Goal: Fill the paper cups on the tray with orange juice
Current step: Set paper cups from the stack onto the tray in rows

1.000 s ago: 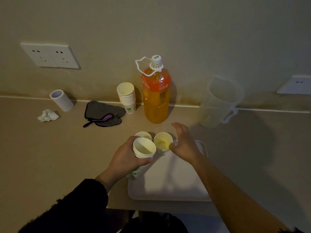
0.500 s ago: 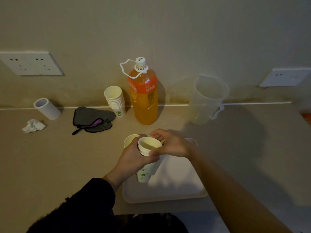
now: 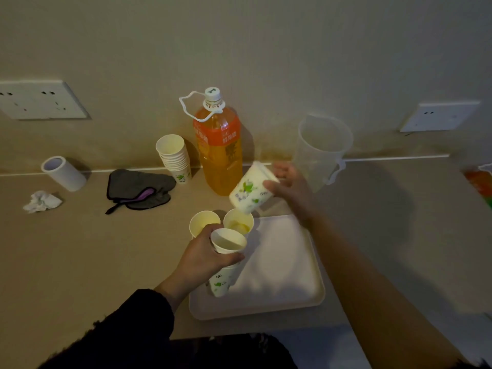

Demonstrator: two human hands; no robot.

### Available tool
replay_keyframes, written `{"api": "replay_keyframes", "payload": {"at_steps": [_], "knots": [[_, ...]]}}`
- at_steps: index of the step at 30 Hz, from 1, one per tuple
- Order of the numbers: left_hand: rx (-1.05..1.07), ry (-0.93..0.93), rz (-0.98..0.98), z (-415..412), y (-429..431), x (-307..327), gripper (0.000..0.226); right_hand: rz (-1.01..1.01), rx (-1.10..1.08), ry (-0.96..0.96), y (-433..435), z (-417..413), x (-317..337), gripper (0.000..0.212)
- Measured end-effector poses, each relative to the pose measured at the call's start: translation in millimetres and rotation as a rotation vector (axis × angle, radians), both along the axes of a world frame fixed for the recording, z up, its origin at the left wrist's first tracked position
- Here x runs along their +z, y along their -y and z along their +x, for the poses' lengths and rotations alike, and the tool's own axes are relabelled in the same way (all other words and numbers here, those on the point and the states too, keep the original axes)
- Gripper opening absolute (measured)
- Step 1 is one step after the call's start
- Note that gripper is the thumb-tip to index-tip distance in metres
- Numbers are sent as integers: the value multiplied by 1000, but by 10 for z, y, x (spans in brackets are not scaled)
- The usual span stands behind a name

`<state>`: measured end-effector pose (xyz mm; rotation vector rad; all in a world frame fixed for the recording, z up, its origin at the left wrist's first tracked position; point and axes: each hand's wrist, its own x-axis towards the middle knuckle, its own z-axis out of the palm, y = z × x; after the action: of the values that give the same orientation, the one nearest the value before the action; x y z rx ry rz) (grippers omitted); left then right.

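We grip cup stack (image 3: 226,250) w/ left hand (image 3: 201,260), tilted cup (image 3: 249,192) w/ right hand (image 3: 290,188); juice bottle (image 3: 219,153) just behind, pitcher (image 3: 321,151) far right.

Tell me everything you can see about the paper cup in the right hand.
The cup is white paper with green leaf prints on its side. It is steeply tilted in the air, gripped at its upper end by the right hand. Its lower end hangs just above a second cup holding some juice at the tray's far left corner, in front of the bottle. Its inside is hidden.
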<state>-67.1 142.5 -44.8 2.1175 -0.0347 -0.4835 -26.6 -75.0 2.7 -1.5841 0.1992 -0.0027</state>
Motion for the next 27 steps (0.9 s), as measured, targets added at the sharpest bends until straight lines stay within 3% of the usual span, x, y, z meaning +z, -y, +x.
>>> {"api": "replay_keyframes", "payload": {"at_steps": [4,8,13,22,27], "knots": [[23,11,21,-2,-32,-13,65,-252,-220,40,224,32,-156,64],[19,8,-5,-36,-49,-11,61,-612,-104,-102,281,-78,-501,77],[19,7,-28,-65,-53,-13,57,-758,24,-231,160,-361,-926,84],[47,23,-4,-89,-98,28,63,-987,35,-142,-18,-305,-1003,81],[50,34,3,-83,-130,47,65,-958,35,-142,-43,-257,-994,78]]}}
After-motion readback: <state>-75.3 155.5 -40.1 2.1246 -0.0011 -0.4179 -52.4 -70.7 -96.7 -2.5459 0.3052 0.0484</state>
